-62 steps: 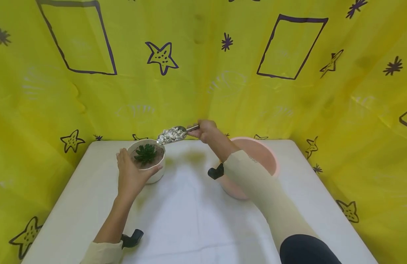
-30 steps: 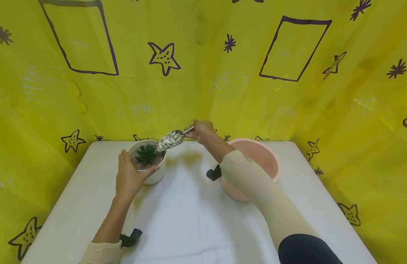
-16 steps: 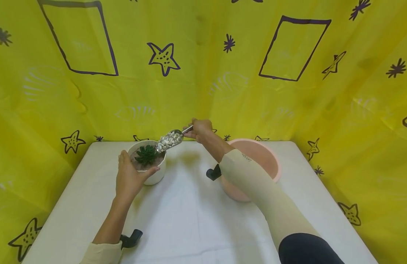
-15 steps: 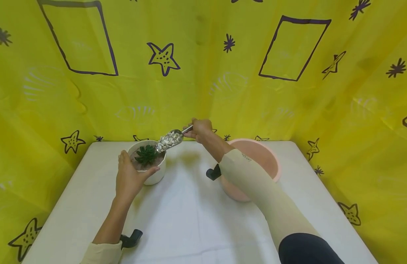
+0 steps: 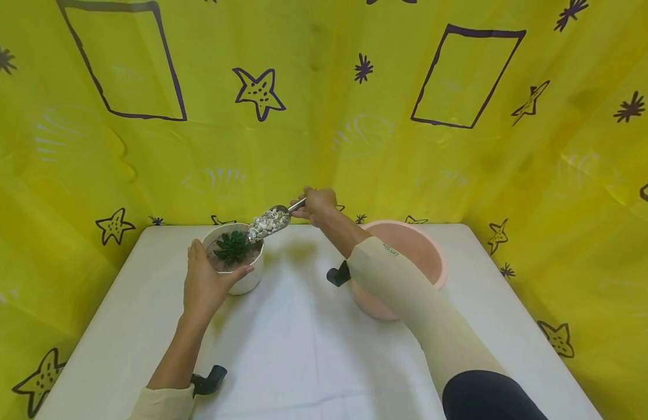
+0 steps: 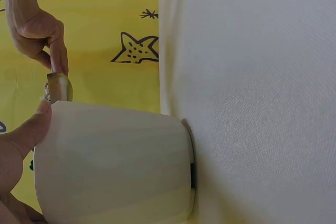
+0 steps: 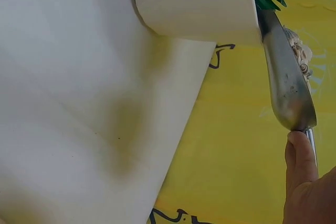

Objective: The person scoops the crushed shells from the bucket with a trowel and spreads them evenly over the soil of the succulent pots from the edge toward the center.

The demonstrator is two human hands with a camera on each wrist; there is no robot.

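Observation:
My left hand (image 5: 204, 284) holds a white plant pot (image 5: 248, 281) at its near side, thumb and fingers spread around the rim. A green succulent (image 5: 232, 247) grows from pale soil inside the pot, which stands upright on the table. In my right hand (image 5: 323, 205) is the handle of a metal scoop (image 7: 287, 85). Small whitish shells (image 5: 268, 223) heap the scoop's bowl. Its tip leans down over the pot's right rim, close beside the succulent. The left wrist view shows the left thumb (image 6: 32, 129) against the pot's wall near the rim.
A pink basin (image 5: 431, 256) stands on the white-covered table (image 5: 282, 350) at the right, partly hidden by my right forearm. A yellow curtain (image 5: 313, 146) with dark drawings encloses the back and sides.
The scoop has moved slightly left and down, from the pot's rim to just inside it, tilting more steeply. Over the last half second it barely moves. The left hand stays on the pot.

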